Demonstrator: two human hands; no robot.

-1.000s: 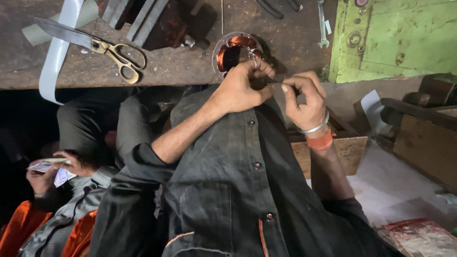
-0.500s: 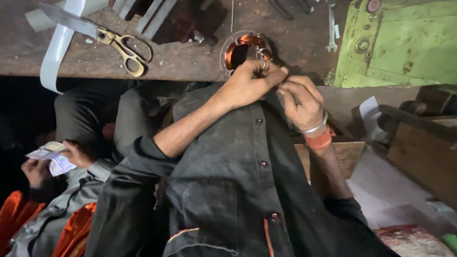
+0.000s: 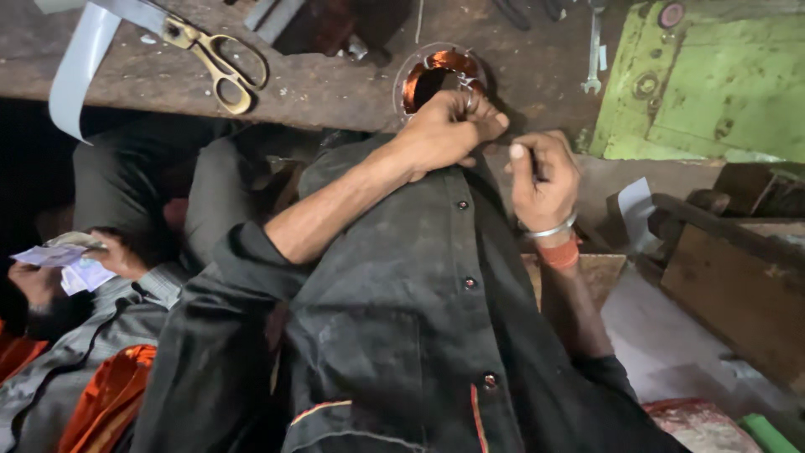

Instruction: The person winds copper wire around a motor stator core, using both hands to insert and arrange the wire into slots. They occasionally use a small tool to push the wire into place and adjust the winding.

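Right hand [image 3: 543,174] nearest, fist closed on thin dark tool, beside coil. Left hand [image 3: 449,127] beyond, fingers pinched together at copper coil [image 3: 436,74] on worn bench edge [image 3: 319,88]. Farther left: scissors [image 3: 220,57].

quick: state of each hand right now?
Left hand: closed, fingers on the copper coil at the bench edge.
Right hand: closed in a fist; contents cannot be told.

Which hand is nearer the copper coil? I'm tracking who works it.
Left. The left hand rests against the copper coil at the bench edge, fingers on its near rim. The right hand is apart, lower and to the right, closed in a fist.
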